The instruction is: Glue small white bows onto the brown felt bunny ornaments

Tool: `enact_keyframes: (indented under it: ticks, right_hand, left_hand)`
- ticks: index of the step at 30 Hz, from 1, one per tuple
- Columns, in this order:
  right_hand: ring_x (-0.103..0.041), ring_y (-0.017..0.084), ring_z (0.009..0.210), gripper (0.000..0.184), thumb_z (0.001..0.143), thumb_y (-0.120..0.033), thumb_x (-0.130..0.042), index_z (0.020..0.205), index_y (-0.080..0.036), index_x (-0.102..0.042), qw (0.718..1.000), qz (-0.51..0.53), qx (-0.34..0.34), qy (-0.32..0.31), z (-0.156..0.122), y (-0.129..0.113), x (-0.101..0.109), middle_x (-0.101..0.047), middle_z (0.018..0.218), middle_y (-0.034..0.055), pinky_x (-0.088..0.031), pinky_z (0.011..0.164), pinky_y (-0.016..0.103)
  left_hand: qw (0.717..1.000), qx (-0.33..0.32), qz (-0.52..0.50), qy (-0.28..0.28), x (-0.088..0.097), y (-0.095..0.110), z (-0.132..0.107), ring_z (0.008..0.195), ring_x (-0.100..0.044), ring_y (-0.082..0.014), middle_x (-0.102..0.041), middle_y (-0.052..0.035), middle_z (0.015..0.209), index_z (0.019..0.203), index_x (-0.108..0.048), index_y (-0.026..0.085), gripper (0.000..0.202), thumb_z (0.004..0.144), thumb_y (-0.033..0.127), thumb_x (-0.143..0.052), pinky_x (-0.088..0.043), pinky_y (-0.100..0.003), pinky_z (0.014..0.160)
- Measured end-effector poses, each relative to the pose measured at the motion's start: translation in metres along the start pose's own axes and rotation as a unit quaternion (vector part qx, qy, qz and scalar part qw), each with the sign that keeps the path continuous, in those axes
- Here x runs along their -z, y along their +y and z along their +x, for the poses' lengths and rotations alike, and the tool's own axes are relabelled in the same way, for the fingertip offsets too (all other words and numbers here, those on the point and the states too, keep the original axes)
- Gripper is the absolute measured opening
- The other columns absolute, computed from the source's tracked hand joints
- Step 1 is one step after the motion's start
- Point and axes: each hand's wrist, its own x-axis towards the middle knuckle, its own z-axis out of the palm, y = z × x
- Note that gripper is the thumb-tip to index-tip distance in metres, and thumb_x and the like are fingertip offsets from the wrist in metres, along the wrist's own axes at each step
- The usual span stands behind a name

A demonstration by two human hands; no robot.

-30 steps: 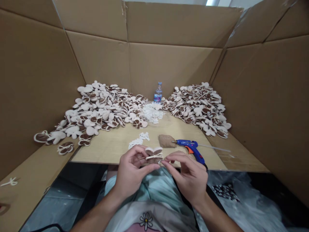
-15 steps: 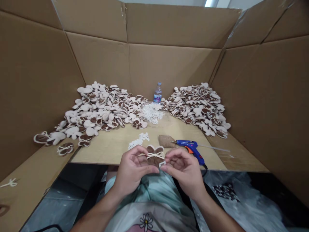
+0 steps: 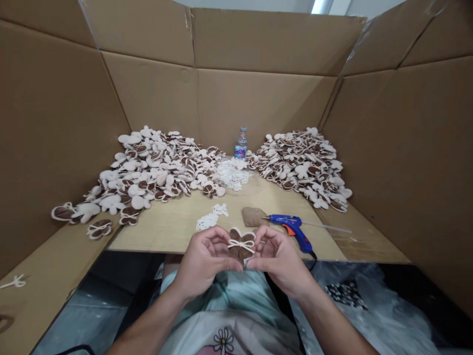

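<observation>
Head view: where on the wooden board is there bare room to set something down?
Bare board shows left of the white lace pieces, below the left pile of cut shapes, and behind the burlap pouch, below the right pile. The back corner is crowded, where piles meet.

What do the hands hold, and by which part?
The left hand and right hand hold a brown cream-edged fabric shape by its two side edges.

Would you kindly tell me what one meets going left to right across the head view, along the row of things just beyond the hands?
Felt shape with a cord bow → white lace pieces → burlap pouch → blue hot glue gun → glue stick
</observation>
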Motion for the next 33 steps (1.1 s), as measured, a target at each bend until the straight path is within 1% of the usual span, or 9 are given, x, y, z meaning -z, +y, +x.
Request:
enact_keyframes:
  ticks: [4, 7, 11, 15, 20, 23, 26, 30, 33]
  right_hand:
    - [-0.055, 0.005, 0.052, 0.039, 0.048, -0.013, -0.091, 0.072, -0.018, -0.061, 0.999, 0.027, -0.028, -0.035, 0.0, -0.002, -0.001, -0.062, 0.066, -0.0061, -0.047, 0.05, 0.015]
    - [-0.057, 0.005, 0.055, 0.037, 0.051, -0.016, -0.091, 0.071, -0.018, -0.061, 0.998, 0.036, -0.026, -0.036, 0.001, -0.002, -0.001, -0.062, 0.066, -0.0056, -0.049, 0.053, 0.015]
    - [-0.057, 0.004, 0.054, 0.039, 0.05, -0.012, -0.091, 0.073, -0.018, -0.06, 0.997, 0.045, -0.028, -0.049, 0.001, 0.0, 0.001, -0.062, 0.066, -0.0068, -0.049, 0.053, 0.014]
    - [-0.059, 0.005, 0.056, 0.047, 0.047, -0.006, -0.09, 0.08, -0.019, -0.058, 0.998, 0.03, -0.024, -0.048, -0.002, 0.003, 0.003, -0.064, 0.07, -0.0071, -0.05, 0.055, 0.015]
    - [-0.061, 0.007, 0.058, 0.044, 0.051, -0.013, -0.09, 0.076, -0.02, -0.054, 0.999, 0.0, -0.026, -0.02, -0.002, 0.005, -0.001, -0.065, 0.069, -0.006, -0.049, 0.055, 0.016]
    - [-0.062, 0.008, 0.059, 0.046, 0.05, -0.014, -0.091, 0.077, -0.02, -0.054, 0.999, 0.008, -0.039, -0.031, 0.0, 0.005, -0.001, -0.067, 0.07, -0.0059, -0.05, 0.057, 0.018]
    - [-0.061, 0.007, 0.059, 0.046, 0.05, -0.011, -0.09, 0.077, -0.02, -0.054, 0.998, 0.008, -0.045, -0.043, 0.003, 0.007, 0.004, -0.067, 0.068, -0.0061, -0.048, 0.056, 0.017]
    - [-0.061, 0.008, 0.059, 0.052, 0.042, -0.009, -0.092, 0.078, -0.02, -0.055, 0.994, 0.018, -0.074, -0.075, 0.006, 0.007, 0.01, -0.067, 0.069, -0.0054, -0.049, 0.055, 0.018]
    - [-0.06, 0.007, 0.057, 0.047, 0.046, -0.01, -0.091, 0.077, -0.019, -0.056, 0.995, 0.032, -0.075, -0.064, 0.006, 0.006, 0.01, -0.066, 0.067, -0.006, -0.049, 0.055, 0.018]
  left_hand:
    - [1.0, 0.002, -0.01, 0.002, 0.001, -0.002, 0.0, 0.063, -0.065, -0.0126, -0.068, 0.0013, 0.067, 0.076, -0.056, 0.015, 0.048, 0.042, 0.002, -0.089, -0.051, -0.02, 0.055]
    - [0.999, 0.007, -0.034, -0.013, 0.002, -0.004, 0.0, 0.064, -0.066, -0.0125, -0.07, 0.0003, 0.07, 0.077, -0.056, 0.015, 0.049, 0.043, 0.002, -0.089, -0.053, -0.02, 0.057]
    - [0.999, 0.009, -0.046, -0.017, 0.002, -0.005, 0.001, 0.063, -0.066, -0.0118, -0.071, 0.0004, 0.069, 0.077, -0.056, 0.015, 0.048, 0.044, 0.0, -0.088, -0.052, -0.019, 0.057]
    - [1.0, 0.01, -0.017, -0.01, 0.002, -0.003, 0.0, 0.063, -0.067, -0.0131, -0.072, 0.0001, 0.068, 0.076, -0.057, 0.015, 0.048, 0.043, 0.0, -0.088, -0.052, -0.02, 0.055]
    - [1.0, 0.005, 0.001, -0.013, -0.001, 0.0, -0.002, 0.058, -0.062, -0.0106, -0.068, 0.0034, 0.063, 0.069, -0.055, 0.016, 0.048, 0.039, -0.002, -0.088, -0.048, -0.018, 0.051]
    - [1.0, 0.01, 0.012, -0.016, 0.0, -0.002, -0.002, 0.057, -0.061, -0.0098, -0.068, 0.0031, 0.065, 0.068, -0.055, 0.015, 0.048, 0.038, -0.001, -0.089, -0.048, -0.019, 0.052]
    - [0.999, 0.022, 0.024, -0.025, 0.002, -0.003, 0.0, 0.059, -0.062, -0.0111, -0.069, 0.0014, 0.067, 0.07, -0.057, 0.015, 0.047, 0.039, 0.002, -0.089, -0.048, -0.02, 0.053]
    - [0.999, 0.026, 0.025, -0.031, 0.003, -0.003, 0.002, 0.057, -0.062, -0.0107, -0.068, 0.0018, 0.064, 0.07, -0.058, 0.014, 0.044, 0.041, 0.003, -0.09, -0.049, -0.02, 0.053]
    - [0.999, 0.026, 0.019, -0.027, 0.004, -0.004, 0.003, 0.057, -0.062, -0.0103, -0.068, 0.0017, 0.064, 0.07, -0.059, 0.014, 0.044, 0.041, 0.003, -0.09, -0.049, -0.02, 0.053]
